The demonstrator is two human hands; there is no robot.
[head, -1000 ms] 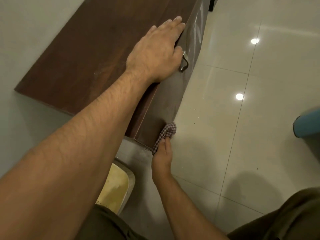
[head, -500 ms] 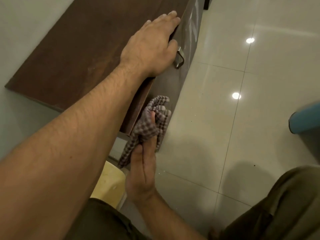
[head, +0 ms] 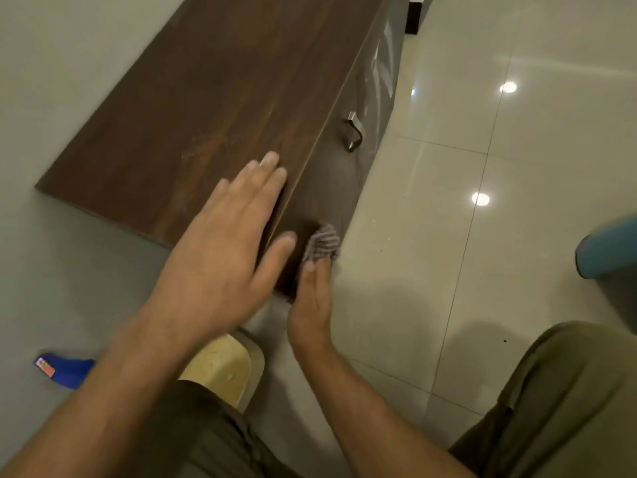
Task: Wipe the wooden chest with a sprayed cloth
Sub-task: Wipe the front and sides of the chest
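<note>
A blue spray bottle, probably plastic with a red label, is lying on the pale floor at the far left, near the wall. Next to it, a cream plastic stool or bin is showing between the person's forearms; the blur is making it hard to say which. Above these, the wooden chest is standing against the wall, a long low box in dark brown wood grain with a flat matte top, faint pale smears near its near end and a curved brushed-metal handle on its glossy front.

The left hand is hovering open and flat over the chest's near front corner, fingers spread, gripping nothing. To its right, the right hand is pressing a bunched checked cloth, soft and crumpled, against the lower front face of the chest close to its near end, fingers extended and pinning the cloth to the wood rather than curling around it.

Judging from this, the cloth could be slipping out from under the flat fingers and dropping to the floor, since nothing is clamping it. The left hand is not bracing on anything, so leaning in could be upsetting the person's balance. The polished tiles, reflecting ceiling lights, could be turning slick if spray lands there.
</note>
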